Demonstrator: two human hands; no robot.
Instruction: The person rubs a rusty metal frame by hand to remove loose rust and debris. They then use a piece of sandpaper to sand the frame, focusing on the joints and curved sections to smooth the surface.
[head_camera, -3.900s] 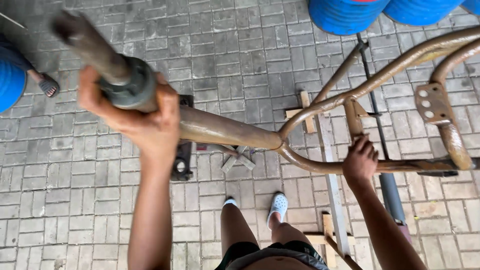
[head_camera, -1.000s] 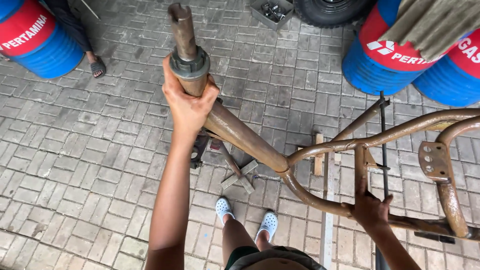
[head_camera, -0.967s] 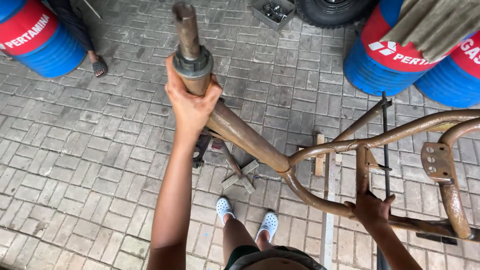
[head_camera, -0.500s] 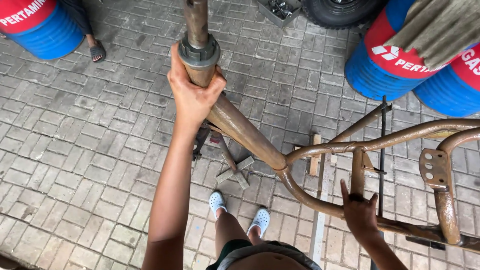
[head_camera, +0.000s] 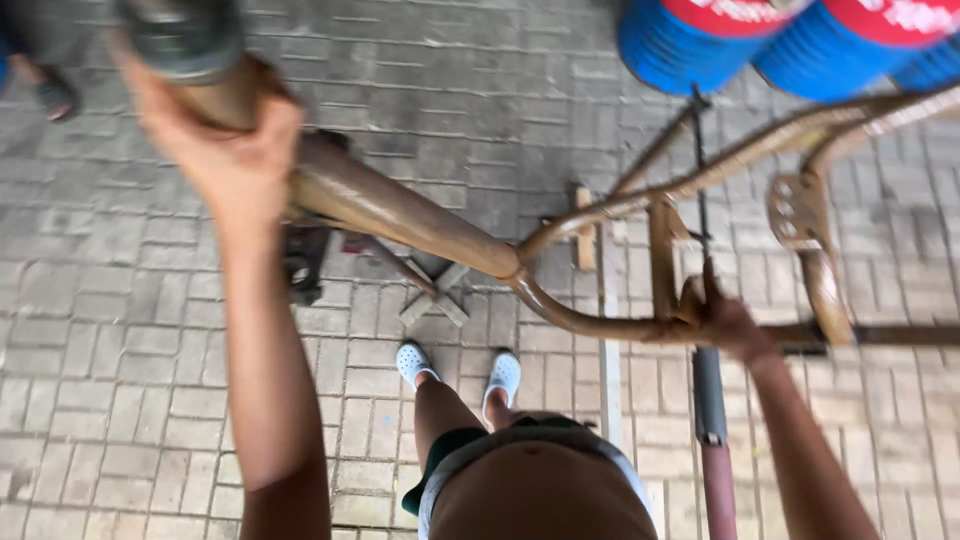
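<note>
Rusty brown tubular steel frame (head_camera: 420, 215) hangs lifted above the grey brick paving (head_camera: 110, 330), carried by one person. Left hand (head_camera: 225, 150) is wrapped tight around the thick tube just below a dark collar (head_camera: 185, 35); right hand (head_camera: 720, 320) clasps a lower curved rail. Being long and lopsided, it could twist out of either grip and drop toward the white shoes (head_camera: 460, 365) below. Blue drums (head_camera: 700, 45) stand close behind, with scrap metal pieces (head_camera: 435, 295) underfoot.
</note>
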